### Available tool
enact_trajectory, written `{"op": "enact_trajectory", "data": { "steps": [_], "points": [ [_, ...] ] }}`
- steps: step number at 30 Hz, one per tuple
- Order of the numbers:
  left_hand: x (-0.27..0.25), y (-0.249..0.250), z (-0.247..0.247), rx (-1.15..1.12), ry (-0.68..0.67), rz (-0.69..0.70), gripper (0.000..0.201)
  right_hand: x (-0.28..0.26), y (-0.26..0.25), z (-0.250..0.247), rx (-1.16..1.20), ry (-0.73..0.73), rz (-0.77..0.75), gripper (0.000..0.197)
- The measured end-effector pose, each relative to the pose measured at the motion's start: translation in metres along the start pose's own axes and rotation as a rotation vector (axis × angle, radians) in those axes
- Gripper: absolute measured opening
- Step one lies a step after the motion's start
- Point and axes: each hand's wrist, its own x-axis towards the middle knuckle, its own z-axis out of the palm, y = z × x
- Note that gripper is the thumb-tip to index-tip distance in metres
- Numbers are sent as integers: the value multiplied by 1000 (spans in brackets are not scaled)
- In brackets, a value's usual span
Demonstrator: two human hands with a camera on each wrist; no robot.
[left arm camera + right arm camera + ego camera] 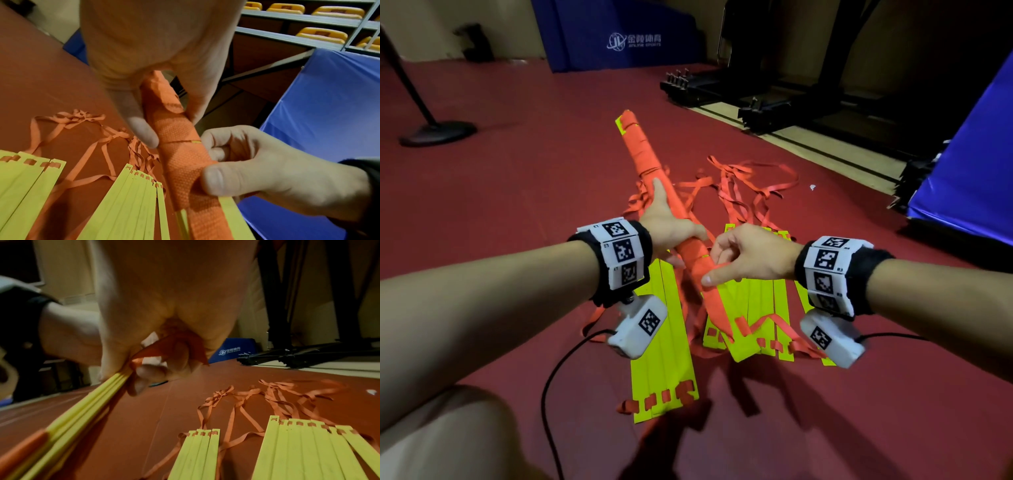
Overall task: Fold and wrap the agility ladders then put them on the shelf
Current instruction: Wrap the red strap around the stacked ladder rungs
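Observation:
A wrapped ladder bundle [650,164] of yellow rungs bound in orange strap is held slanting above the red floor. My left hand [671,226] grips its middle, thumb and fingers curled round it and the index finger lying along it. My right hand [743,260] pinches the orange strap [191,172] against the bundle's near end, thumb pressed on top. In the right wrist view the bundle's bare yellow rungs [82,407] run out below the fist. Two loose stacks of yellow rungs [664,342] [760,308] lie flat on the floor beneath, their orange straps [736,185] tangled beyond them.
A metal shelf [298,37] holding yellow-orange items stands behind a blue mat [969,171] on the right. Black equipment frames [756,99] sit at the far right, a black stand base [438,132] at the far left. Camera cables [558,377] trail by my knee.

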Motion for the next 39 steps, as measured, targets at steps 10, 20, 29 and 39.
{"op": "enact_trajectory", "data": {
  "steps": [10, 20, 29, 39],
  "points": [
    [7, 9, 0, -343, -60, 54, 115, -7, -14, -7, 99, -38, 145, 44],
    [7, 5, -1, -408, 14, 48, 52, -4, -3, -15, 87, 145, 57, 48],
    [15, 1, -9, -495, 32, 74, 35, -3, 0, -25, 425, 53, 50, 30],
    [17, -3, -5, -341, -306, 30, 28, -9, -3, -18, 455, 110, 68, 24]
  ]
}}
